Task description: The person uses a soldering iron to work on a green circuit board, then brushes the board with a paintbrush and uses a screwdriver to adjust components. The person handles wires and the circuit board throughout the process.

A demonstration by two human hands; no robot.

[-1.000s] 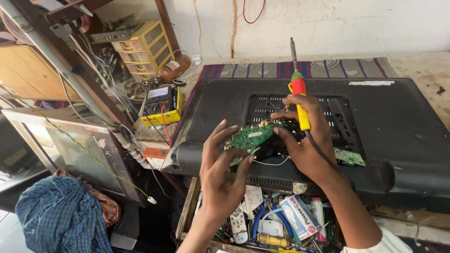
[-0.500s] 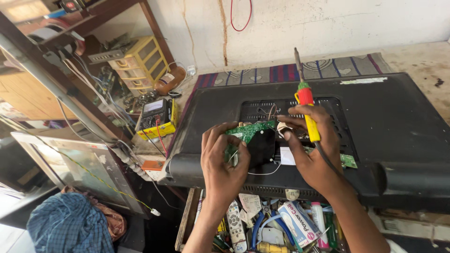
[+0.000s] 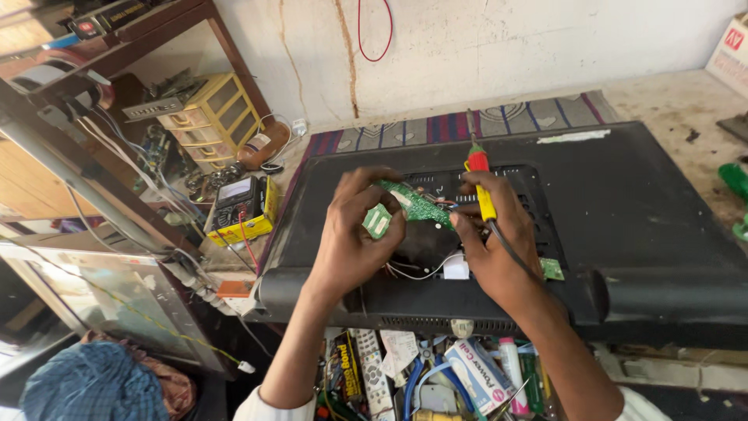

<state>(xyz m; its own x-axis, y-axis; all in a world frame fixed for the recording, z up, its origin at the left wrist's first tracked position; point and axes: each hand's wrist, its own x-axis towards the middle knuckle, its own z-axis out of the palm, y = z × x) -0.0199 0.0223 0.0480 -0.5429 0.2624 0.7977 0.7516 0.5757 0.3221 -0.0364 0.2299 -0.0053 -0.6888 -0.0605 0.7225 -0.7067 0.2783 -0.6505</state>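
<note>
The left hand [image 3: 351,234] has its grip closed on a green circuit board [image 3: 409,204], pinching it between thumb and fingers just above the open back of a black television set [image 3: 639,210]. A smaller green board [image 3: 378,220] sits against the same fingers. The right hand [image 3: 495,245] meets the larger board from the other side, its fingertips on the board's edge, while its grip also clasps a soldering iron [image 3: 481,183] with a yellow and red handle that points up and away from the person; the iron's dark cord runs back over the wrist. Thin white and red wires [image 3: 421,273] trail from the board down into the set's cavity.

The television lies face down and takes up most of the surface [image 3: 670,101], which is pale, stained and gritty on the far right. A striped cloth [image 3: 436,129] lies under the set's far edge. To the left of the set a multimeter in a yellow case [image 3: 241,206] rests among loose cables, with a small yellow drawer unit [image 3: 210,117] behind it near the wall. At the near edge, below the set, an open tray [image 3: 421,374] holds a remote control, small boxes, tubes and tools packed together.

The wall [image 3: 506,47] behind is whitewashed, cracked, with a loop of red wire [image 3: 374,35] hanging on it. A wooden shelf [image 3: 117,39] crowded with parts stands at the upper left, a bare screen panel [image 3: 101,304] leans at the lower left, and a blue checked cloth [image 3: 86,386] is bundled below it.
</note>
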